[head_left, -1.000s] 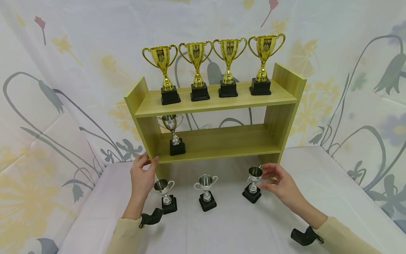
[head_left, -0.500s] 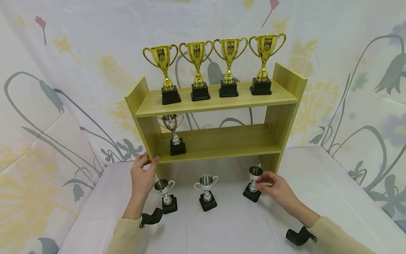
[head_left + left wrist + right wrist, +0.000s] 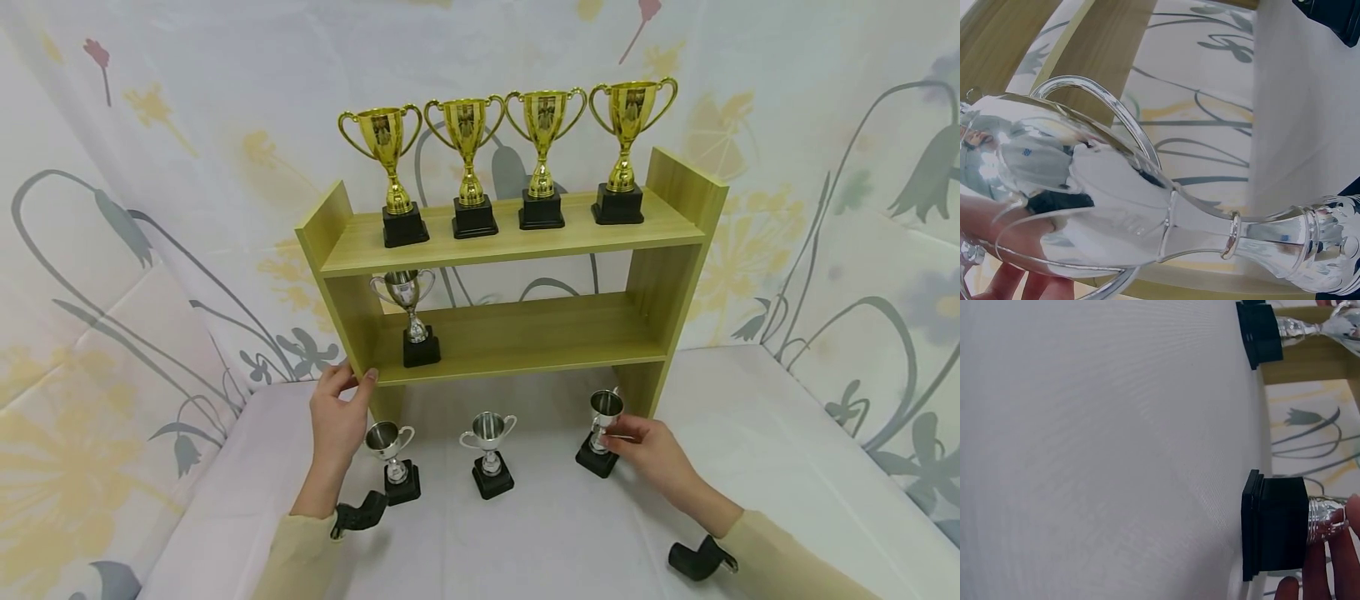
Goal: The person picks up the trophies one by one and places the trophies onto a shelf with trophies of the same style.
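My right hand (image 3: 654, 457) pinches the stem of the rightmost small silver trophy (image 3: 607, 406) between thumb and fingers. In the right wrist view, fingers (image 3: 1341, 550) close round the silver stem just above the black base (image 3: 1275, 525), which is right at the white cloth. My left hand (image 3: 339, 421) grips the lower left side of the wooden shelf (image 3: 517, 333), thumb in front. Close before the left wrist camera, a silver trophy (image 3: 1097, 187) hides much of that hand. Two small silver trophies stand on the cloth: one at left (image 3: 393, 462), one in the middle (image 3: 489, 454).
Several gold trophies (image 3: 543, 158) stand in a row on the top board. At the left end of the middle board (image 3: 540, 333) stands another silver trophy (image 3: 411, 317). A flowered cloth (image 3: 225, 125) hangs behind, and white cloth (image 3: 540, 542) covers the table.
My right hand has moved left from beside the rightmost silver trophy's cup down to its stem, and its fingers have closed there. My left hand has stayed on the shelf.
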Demonstrator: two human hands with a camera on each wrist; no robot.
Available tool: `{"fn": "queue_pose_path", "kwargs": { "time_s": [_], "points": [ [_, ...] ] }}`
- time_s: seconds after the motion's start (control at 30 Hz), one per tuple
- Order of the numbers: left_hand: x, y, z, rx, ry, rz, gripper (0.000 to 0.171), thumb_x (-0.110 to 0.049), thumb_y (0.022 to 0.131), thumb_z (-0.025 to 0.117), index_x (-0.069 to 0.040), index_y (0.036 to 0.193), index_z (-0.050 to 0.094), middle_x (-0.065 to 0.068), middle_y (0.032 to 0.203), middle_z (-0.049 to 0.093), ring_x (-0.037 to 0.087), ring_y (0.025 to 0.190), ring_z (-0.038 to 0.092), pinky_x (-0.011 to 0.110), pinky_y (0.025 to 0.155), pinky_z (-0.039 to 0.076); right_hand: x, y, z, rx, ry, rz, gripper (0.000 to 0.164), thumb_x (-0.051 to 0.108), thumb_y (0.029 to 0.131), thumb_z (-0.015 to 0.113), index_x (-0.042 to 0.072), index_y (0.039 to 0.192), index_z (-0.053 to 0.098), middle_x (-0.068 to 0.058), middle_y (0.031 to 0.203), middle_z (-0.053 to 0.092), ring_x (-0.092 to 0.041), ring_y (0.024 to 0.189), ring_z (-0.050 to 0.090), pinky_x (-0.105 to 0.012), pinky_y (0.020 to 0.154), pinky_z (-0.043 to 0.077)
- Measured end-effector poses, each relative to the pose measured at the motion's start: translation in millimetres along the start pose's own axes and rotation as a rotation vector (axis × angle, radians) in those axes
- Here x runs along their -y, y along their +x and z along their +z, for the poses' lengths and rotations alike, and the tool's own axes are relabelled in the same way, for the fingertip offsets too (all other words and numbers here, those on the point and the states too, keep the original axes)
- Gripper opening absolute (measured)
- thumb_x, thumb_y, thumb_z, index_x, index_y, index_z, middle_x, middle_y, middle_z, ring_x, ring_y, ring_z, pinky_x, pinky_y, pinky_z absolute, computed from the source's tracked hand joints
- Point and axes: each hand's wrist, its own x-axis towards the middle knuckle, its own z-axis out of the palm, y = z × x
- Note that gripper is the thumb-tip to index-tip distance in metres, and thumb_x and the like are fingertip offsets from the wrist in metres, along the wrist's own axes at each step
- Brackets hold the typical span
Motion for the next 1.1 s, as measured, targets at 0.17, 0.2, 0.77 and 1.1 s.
{"fn": "queue_pose_path", "kwargs": {
  "time_s": [0.17, 0.2, 0.77, 1.1],
  "points": [
    [0.3, -0.2, -0.1, 0.004, -0.009, 0.0, 0.033, -0.014, 0.096, 0.065, 0.002, 0.125, 0.067, 0.015, 0.112, 0.06, 0.027, 0.102, 0.057, 0.041, 0.077, 0.049, 0.9, 0.2, 1.0, -0.024, -0.003, 0.002, 0.021, 0.007, 0.09, 0.071, -0.004, 0.107, 0.07, -0.017, 0.108, 0.071, -0.035, 0.105, 0.067, -0.026, 0.081, 0.052],
    [0.3, -0.2, -0.2, 0.004, -0.007, 0.0, 0.033, -0.014, 0.096, 0.065, 0.001, 0.125, 0.067, 0.015, 0.112, 0.06, 0.027, 0.102, 0.057, 0.041, 0.077, 0.049, 1.1, 0.2, 1.0, -0.024, -0.006, 0.001, 0.021, 0.007, 0.09, 0.071, -0.004, 0.107, 0.069, -0.016, 0.108, 0.071, -0.035, 0.104, 0.067, -0.026, 0.08, 0.052],
    [-1.7, -0.1, -1.0, 0.004, 0.007, -0.001, 0.033, -0.015, 0.096, 0.065, 0.0, 0.125, 0.068, 0.013, 0.111, 0.061, 0.026, 0.102, 0.058, 0.031, 0.073, 0.049, 0.6, 3.0, 3.5, -0.082, -0.108, -0.049, 0.017, 0.01, 0.089, 0.074, -0.001, 0.102, 0.07, -0.014, 0.104, 0.073, -0.031, 0.101, 0.067, -0.033, 0.081, 0.054],
    [-2.4, 0.3, -1.0, 0.001, -0.017, -0.01, 0.031, -0.014, 0.095, 0.066, 0.001, 0.122, 0.069, 0.014, 0.11, 0.06, 0.028, 0.102, 0.058, 0.043, 0.078, 0.049, 6.3, 0.9, 5.6, -0.078, -0.16, -0.032, 0.015, 0.01, 0.089, 0.074, 0.0, 0.099, 0.066, -0.015, 0.103, 0.071, -0.036, 0.104, 0.065, -0.041, 0.081, 0.052]
  ]
}}
